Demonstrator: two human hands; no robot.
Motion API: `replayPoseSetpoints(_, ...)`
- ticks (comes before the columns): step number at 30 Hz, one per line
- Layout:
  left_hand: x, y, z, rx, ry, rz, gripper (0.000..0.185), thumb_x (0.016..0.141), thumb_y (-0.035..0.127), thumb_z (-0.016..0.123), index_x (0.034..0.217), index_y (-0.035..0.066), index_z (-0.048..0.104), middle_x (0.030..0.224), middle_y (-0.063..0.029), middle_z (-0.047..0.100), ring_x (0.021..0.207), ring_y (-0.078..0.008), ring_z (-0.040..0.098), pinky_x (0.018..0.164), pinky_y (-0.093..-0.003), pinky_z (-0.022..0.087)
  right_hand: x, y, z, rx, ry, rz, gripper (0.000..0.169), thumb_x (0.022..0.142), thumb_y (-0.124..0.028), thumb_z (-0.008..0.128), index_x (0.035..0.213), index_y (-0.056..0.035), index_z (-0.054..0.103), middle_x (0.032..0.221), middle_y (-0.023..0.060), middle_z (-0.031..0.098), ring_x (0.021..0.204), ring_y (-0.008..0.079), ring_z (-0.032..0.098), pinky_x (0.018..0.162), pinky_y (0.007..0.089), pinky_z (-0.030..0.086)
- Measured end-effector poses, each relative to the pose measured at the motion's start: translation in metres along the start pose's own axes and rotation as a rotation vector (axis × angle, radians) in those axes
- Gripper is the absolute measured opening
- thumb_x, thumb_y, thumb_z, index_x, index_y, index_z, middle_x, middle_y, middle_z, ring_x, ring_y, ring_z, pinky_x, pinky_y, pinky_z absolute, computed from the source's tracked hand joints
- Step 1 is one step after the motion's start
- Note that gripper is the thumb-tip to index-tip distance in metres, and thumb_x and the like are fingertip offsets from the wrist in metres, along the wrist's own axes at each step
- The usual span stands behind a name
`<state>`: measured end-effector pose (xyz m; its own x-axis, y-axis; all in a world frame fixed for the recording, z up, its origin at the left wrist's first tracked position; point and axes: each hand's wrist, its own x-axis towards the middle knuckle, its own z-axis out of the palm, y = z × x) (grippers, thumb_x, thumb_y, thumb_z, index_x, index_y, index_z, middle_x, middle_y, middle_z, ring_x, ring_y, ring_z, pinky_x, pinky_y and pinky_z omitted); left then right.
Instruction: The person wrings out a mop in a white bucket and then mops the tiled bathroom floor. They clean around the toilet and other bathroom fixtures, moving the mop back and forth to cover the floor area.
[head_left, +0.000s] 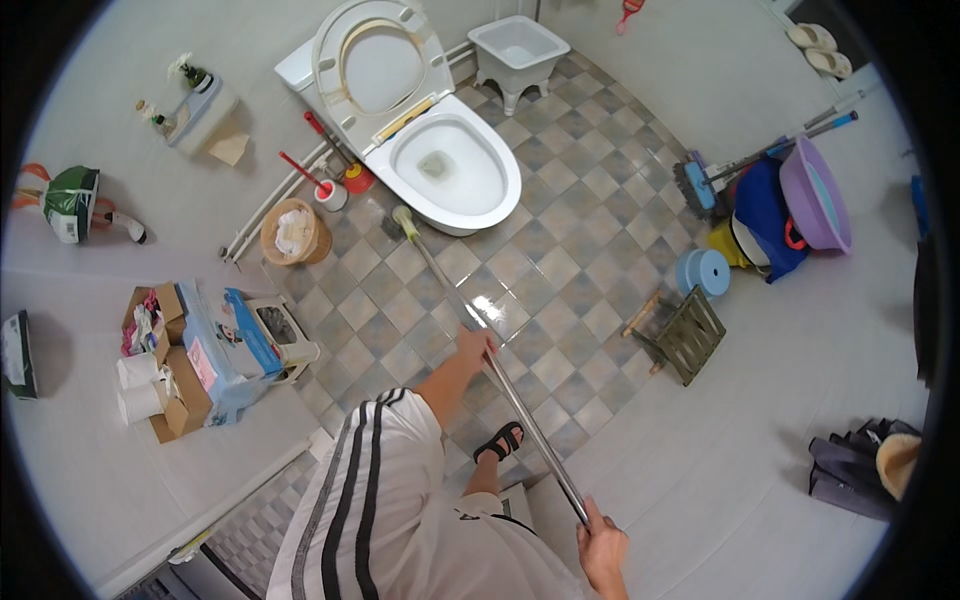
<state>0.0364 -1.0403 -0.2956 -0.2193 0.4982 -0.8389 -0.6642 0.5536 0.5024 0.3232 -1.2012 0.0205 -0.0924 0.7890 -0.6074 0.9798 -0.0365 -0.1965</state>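
A long metal mop pole (525, 420) runs slantwise across my front. My left hand (476, 346) is closed around its middle, while my right hand (604, 536) grips the upper end at the lower right. At the far end, a pale yellow-green mop connector (403, 217) meets the tiled floor (570, 255) just left of the toilet base; the mop's fibres there are hard to make out. Beyond it stands the white toilet (506, 169), its lid and seat raised. The floor near the pole's middle reflects a bright light.
Left of the toilet are a wicker wastebasket (319, 244), a toilet brush (330, 195) and a plunger (358, 178). Cardboard boxes (191, 382) sit at left. Rightward are a folding stool (686, 337), a blue round stool (705, 271), a purple basin (799, 187) and a broom (697, 186).
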Motion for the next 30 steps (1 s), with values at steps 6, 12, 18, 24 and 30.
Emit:
replayPoseSetpoints(6,0.024,0.055,-0.027,0.215,0.216,0.184,0.060,0.073,0.002,0.048,0.119,0.004,0.010,0.057,-0.0126,0.047,0.050,-0.0202,0.051,0.036,-0.0316,0.043,0.095,-0.082,0.046,0.352,-0.272,-0.309,0.056,0.071,-0.007,0.050,0.124,-0.0098,0.030,0.090,0.0249,0.052,0.084,0.0375,0.050,0.072,0.0419,0.040)
replayPoseSetpoints(12,0.071,-0.005,-0.026,0.339,0.084,0.027,0.037,0.070,-0.003,0.046,0.099,0.001,0.022,0.056,-0.0157,0.045,0.039,-0.0243,0.048,0.031,-0.0370,0.039,0.142,-0.104,0.021,0.365,-0.278,-0.313,0.056,0.073,-0.006,0.049,0.125,-0.0074,0.028,0.088,0.0258,0.051,0.085,0.0397,0.049,0.075,0.0405,0.039)
replayPoseSetpoints(18,-0.053,-0.088,0.060,0.503,-0.017,-0.089,0.054,0.071,0.000,0.047,0.111,-0.002,0.011,0.064,-0.0169,0.052,0.045,-0.0253,0.054,0.032,-0.0352,0.043,0.042,-0.026,-0.022,0.220,-0.255,-0.116,0.058,0.070,-0.004,0.055,0.123,-0.0092,0.033,0.076,0.0226,0.052,0.069,0.0376,0.052,0.066,0.0365,0.042)
replayPoseSetpoints(24,-0.176,-0.131,0.092,0.533,-0.182,-0.247,0.067,0.071,0.004,0.047,0.117,-0.005,0.000,0.063,-0.0158,0.053,0.044,-0.0245,0.054,0.035,-0.0332,0.045,-0.058,-0.020,-0.074,0.493,-0.320,0.108,0.057,0.070,-0.002,0.052,0.124,-0.0128,0.035,0.055,0.0044,0.046,0.045,0.0149,0.044,0.042,0.0309,0.039)
replayPoseSetpoints(30,-0.222,-0.107,0.107,0.617,-0.335,-0.235,0.085,0.075,0.013,0.048,0.122,-0.004,-0.020,0.070,-0.0187,0.055,0.048,-0.0256,0.055,0.038,-0.0329,0.046,-0.092,-0.034,-0.091,0.641,-0.306,0.300,0.054,0.073,0.001,0.046,0.125,-0.0057,0.033,0.077,0.0058,0.053,0.061,0.0153,0.047,0.058,0.0248,0.042)
